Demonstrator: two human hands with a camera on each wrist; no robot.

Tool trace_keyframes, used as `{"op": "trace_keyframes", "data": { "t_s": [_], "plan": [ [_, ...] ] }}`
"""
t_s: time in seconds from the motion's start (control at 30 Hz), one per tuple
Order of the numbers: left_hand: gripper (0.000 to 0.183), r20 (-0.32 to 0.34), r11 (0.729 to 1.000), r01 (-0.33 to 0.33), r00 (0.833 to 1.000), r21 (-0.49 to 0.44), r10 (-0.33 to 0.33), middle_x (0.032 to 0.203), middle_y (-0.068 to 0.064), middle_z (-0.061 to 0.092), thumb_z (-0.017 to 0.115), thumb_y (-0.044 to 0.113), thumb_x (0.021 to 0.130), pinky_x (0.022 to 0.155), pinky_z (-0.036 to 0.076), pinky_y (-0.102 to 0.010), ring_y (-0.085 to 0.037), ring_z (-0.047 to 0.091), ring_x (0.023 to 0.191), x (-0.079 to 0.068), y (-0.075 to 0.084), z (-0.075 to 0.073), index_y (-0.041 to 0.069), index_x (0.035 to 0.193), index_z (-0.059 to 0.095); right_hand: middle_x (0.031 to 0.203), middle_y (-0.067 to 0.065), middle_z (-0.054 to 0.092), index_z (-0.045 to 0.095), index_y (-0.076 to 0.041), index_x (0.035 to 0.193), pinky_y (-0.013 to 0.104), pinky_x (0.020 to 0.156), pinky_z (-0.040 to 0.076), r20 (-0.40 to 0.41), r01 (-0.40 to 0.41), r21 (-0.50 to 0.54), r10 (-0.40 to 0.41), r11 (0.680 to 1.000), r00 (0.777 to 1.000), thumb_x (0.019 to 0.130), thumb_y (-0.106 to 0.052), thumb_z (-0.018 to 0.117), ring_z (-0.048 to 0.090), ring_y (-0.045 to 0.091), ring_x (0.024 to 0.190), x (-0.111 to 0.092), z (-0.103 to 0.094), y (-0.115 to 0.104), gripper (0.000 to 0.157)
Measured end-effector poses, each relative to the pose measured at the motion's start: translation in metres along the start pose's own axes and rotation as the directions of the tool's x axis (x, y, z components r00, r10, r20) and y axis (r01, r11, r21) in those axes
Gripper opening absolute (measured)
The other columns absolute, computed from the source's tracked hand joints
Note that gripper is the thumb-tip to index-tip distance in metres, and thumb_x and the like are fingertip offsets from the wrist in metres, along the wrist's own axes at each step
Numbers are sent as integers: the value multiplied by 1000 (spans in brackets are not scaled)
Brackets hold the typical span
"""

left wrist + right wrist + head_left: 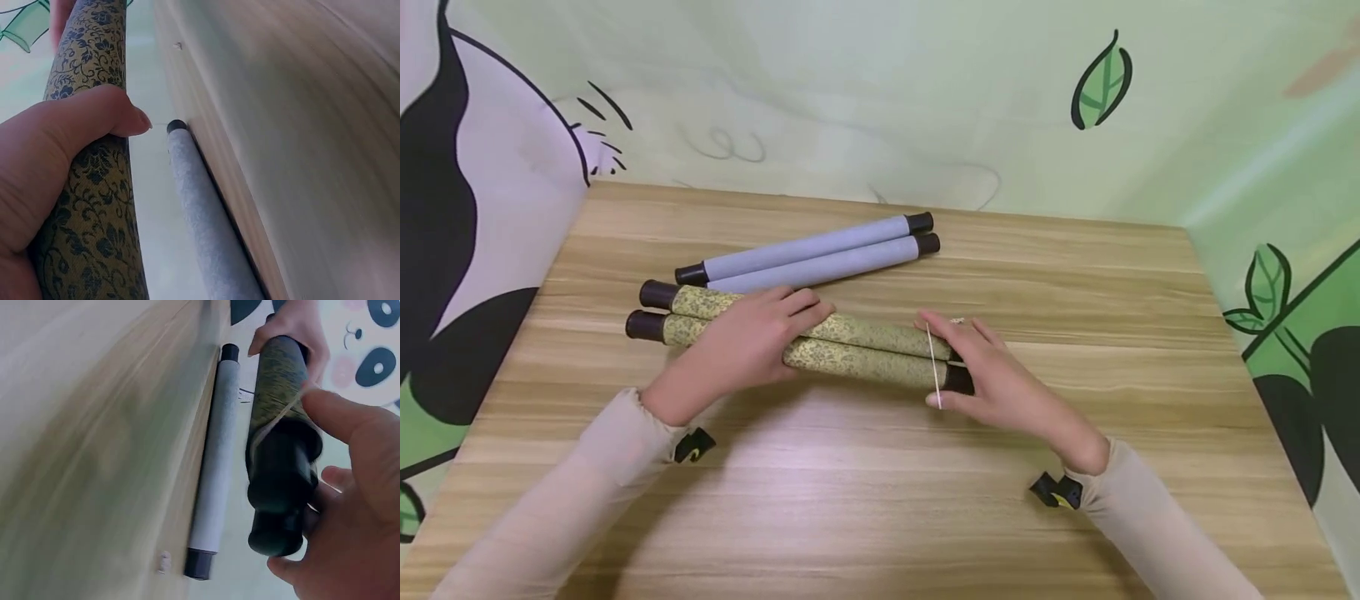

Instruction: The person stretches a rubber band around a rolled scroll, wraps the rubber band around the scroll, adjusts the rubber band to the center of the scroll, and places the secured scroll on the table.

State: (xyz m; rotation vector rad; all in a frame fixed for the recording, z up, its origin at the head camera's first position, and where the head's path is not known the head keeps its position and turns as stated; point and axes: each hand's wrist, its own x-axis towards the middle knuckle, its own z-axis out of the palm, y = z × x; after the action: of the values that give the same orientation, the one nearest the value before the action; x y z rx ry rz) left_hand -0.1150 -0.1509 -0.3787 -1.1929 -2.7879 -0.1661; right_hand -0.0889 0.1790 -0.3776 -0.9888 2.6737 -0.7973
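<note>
fingers first, and what a stretch! the right hand (1000, 383) had its fingers (946, 332) spread, index and thumb well apart with a thin white band (933, 367) pulled taut between their tips, right of centre in the frame. left of centre, the left hand (752, 329) had a firm grip over both patterned rolls (865, 364), its thumb bent across one of them in the left wrist view. whether the band ran all the way round, i couldn't tell.

here was the tension! with the band so tight at the fingertips, the thumb looked the likely place for it to ping loose; a small slip would have done it. it might also have snagged on a dark end cap (959, 379), and a slack left grip could have let the two rolls slide out of line.

and the line itself: the patterned pair lay side by side across the middle of the frame, long axis mostly sideways, left ends a little higher, right ends dipping toward the lower right, into the reach of that spread hand.

beyond them, upper centre, two pale blue rolls (850, 261) rested on the wooden table (820, 500), slanting the opposite way, up to the right. farthest back stood the green painted wall (850, 108).
</note>
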Motion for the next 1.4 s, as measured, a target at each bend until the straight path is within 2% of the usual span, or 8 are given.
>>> {"op": "trace_keyframes", "data": {
  "t_s": [0.07,0.23,0.63,0.73,0.97,1.17,1.27,1.4],
  "plan": [
    [96,2,1000,14,1000,-23,-14,130,-9,61,94,34,58,101,53,-44,-30,60,115,1,-2,-3,8,141,53,161,5,35,9,-22,160,56,127,7,17,15,-106,-13,994,1000,82,-36,79,39,27,146,0,0,-2,106],
    [92,-23,999,19,1000,-39,-20,128,-9,62,93,34,58,91,56,-43,-30,61,105,4,-7,-7,11,139,56,160,10,34,4,-24,161,59,125,11,7,33,-283,-32,959,999,80,-42,79,36,29,147,1,4,-3,112],
    [93,-26,998,41,999,-42,-42,129,-6,62,93,37,58,86,57,-41,-27,61,104,3,-8,-12,15,140,56,154,9,41,8,-25,161,62,123,19,-75,18,-404,-53,915,996,78,-53,77,42,29,141,6,12,-5,111],
    [94,-20,1000,13,1000,10,-13,127,-6,62,94,36,57,91,55,-42,-28,61,108,3,-6,-12,13,139,56,152,9,43,10,-24,160,61,122,21,-60,35,-364,-61,931,996,78,-53,77,44,27,140,8,15,-5,110],
    [95,-37,992,-88,995,89,92,126,-6,62,95,31,56,99,53,-42,-28,60,114,4,3,-7,11,139,56,153,7,45,11,-27,160,57,124,20,-29,18,-156,-23,988,999,81,-50,76,44,26,142,11,16,-11,104],
    [96,-69,994,-56,996,88,63,124,-6,63,97,33,54,96,54,-42,-28,61,112,2,5,-5,13,139,56,148,2,54,35,-28,153,49,112,43,-58,18,-50,-21,999,998,83,-40,78,54,25,132,11,6,-10,83],
    [97,-73,996,-48,996,81,54,124,-6,63,97,34,53,94,55,-41,-29,61,111,2,5,-4,14,139,56,144,0,58,45,-24,148,46,107,47,-78,17,29,-14,999,997,84,-31,78,57,23,129,8,2,-8,72],
    [99,-67,997,-38,997,60,42,126,-7,62,97,34,52,93,55,-42,-29,60,111,2,6,-3,13,139,55,130,3,64,59,-17,134,43,103,51,-173,23,139,1,990,985,83,-19,76,62,21,118,6,-4,-3,53]
  ]
}}
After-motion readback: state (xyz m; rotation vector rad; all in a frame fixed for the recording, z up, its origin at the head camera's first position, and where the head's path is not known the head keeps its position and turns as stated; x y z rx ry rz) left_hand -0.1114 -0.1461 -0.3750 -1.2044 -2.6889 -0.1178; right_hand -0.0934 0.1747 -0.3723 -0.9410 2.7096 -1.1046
